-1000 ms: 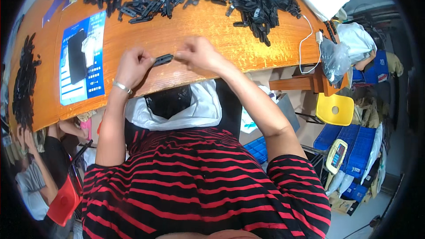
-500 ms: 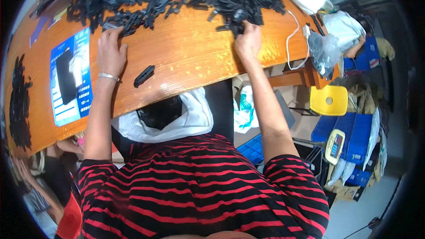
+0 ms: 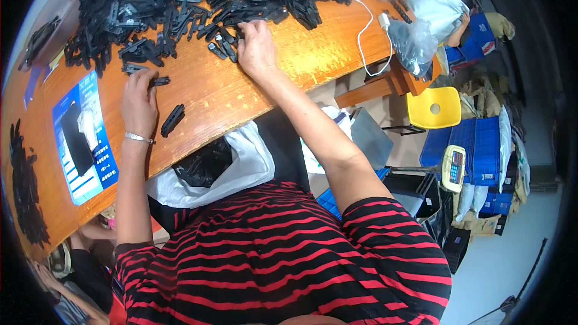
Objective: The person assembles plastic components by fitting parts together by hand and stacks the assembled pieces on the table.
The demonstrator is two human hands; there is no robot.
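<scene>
A large heap of slim black plastic parts (image 3: 180,0) covers the far side of the wooden table. My left hand (image 3: 139,105), with a silver bracelet at its wrist, is curled at the heap's near left edge. A dark plastic part (image 3: 159,81) sticks out from its fingertips. My right hand (image 3: 257,51) is closed at the heap's near edge, its fingertips on a black part (image 3: 240,32) beside a few loose pieces (image 3: 223,46). Its fingers partly hide what they grip. A small black bundle of parts (image 3: 173,120) lies alone near my left wrist.
A blue printed sheet (image 3: 90,93) carries a dark flat object (image 3: 78,138). More black parts (image 3: 27,192) lie at the far left. A white bag (image 3: 253,165) hangs open below the table edge. A white cable (image 3: 360,36), yellow stool (image 3: 433,108) and scale (image 3: 453,168) are on the right.
My right hand has moved left along the heap's edge, closer to my left hand. A part now shows at my left fingertips. The whole view has shifted slightly.
</scene>
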